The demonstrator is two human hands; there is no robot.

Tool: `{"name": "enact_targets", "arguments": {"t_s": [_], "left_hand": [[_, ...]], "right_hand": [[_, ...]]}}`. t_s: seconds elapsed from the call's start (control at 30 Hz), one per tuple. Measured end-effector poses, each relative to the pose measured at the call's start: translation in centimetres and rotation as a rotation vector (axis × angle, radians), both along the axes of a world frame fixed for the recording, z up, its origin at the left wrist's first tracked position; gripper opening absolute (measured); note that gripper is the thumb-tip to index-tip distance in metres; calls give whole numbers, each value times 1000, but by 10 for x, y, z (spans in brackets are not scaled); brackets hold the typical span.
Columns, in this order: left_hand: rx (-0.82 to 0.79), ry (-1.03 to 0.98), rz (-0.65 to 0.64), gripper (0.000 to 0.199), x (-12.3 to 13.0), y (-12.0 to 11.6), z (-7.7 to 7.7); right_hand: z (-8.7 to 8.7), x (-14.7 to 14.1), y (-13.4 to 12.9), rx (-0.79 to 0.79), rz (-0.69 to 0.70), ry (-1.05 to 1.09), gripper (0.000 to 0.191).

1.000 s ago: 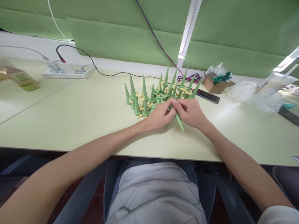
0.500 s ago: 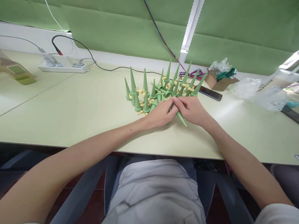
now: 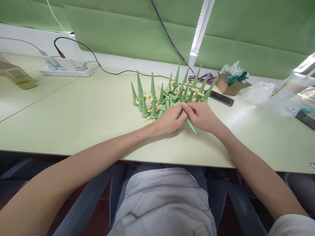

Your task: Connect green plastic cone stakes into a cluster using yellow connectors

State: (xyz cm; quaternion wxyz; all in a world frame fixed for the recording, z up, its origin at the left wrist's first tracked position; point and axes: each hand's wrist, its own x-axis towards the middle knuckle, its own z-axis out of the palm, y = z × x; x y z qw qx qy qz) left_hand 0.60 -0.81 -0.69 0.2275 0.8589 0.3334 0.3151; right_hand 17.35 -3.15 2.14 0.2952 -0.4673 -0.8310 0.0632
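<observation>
My left hand (image 3: 172, 117) and my right hand (image 3: 201, 114) meet above the table, their thumbs side by side. Both are closed around a green plastic plant watering spike (image 3: 191, 125), whose tapered tip points down toward the table's front edge. Its wider end is hidden by my fingers. Just beyond my hands stand several more green spikes (image 3: 152, 88), most upright on their collars with small yellow valves (image 3: 151, 98) on them. A few green spikes (image 3: 172, 95) without a visible upright stance lie on their sides in the middle of the cluster.
A phone (image 3: 220, 98) lies right of the spikes, near a cardboard box (image 3: 230, 88) holding green material. Clear plastic bags (image 3: 261, 93) and a cup (image 3: 286, 88) are at the right. A power strip (image 3: 66, 71) sits back left, its black cable (image 3: 118, 72) running behind the spikes.
Almost nothing differs. Both hands stay closed on the spike in the same place, and the view has shifted very slightly.
</observation>
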Motion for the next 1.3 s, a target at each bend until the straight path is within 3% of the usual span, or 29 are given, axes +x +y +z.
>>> {"name": "enact_targets", "arguments": {"t_s": [0.43,1.3], "left_hand": [[-73,45,-21,23,-1,-5,9],[-47,159,-57,24,-1,0,9]], "right_hand": [[1,0,0,-29,-19,-44,43],[0,6,2,-76,-10,-187,47]]}}
